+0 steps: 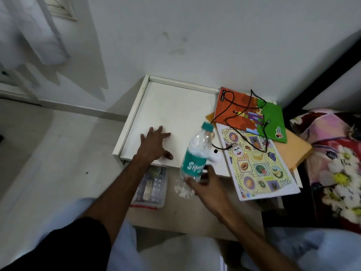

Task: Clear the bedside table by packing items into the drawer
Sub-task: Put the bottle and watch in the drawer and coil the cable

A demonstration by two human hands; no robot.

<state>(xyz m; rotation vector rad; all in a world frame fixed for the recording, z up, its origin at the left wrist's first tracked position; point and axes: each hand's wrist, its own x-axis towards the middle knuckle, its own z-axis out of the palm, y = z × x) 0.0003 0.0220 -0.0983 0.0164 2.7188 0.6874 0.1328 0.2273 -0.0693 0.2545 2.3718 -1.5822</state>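
Observation:
My right hand (213, 188) grips the lower part of a clear plastic water bottle (197, 149) with a teal label and cap. The bottle is tilted, its base over the open drawer (195, 216) and its cap over the white bedside table top (175, 106). My left hand (154, 145) rests flat with fingers spread on the table's front left part. On the table's right side lie an orange and green book (252, 116), a fruit-picture board (259, 165), a yellow folder (293, 151) beneath them, and a black cable (234, 110) looped over the books.
A clear pouch (152, 186) of small items lies in the drawer's left part, partly behind my left forearm. A flowered bedcover (336, 163) borders the table on the right. The wall stands behind, tiled floor (48, 153) to the left.

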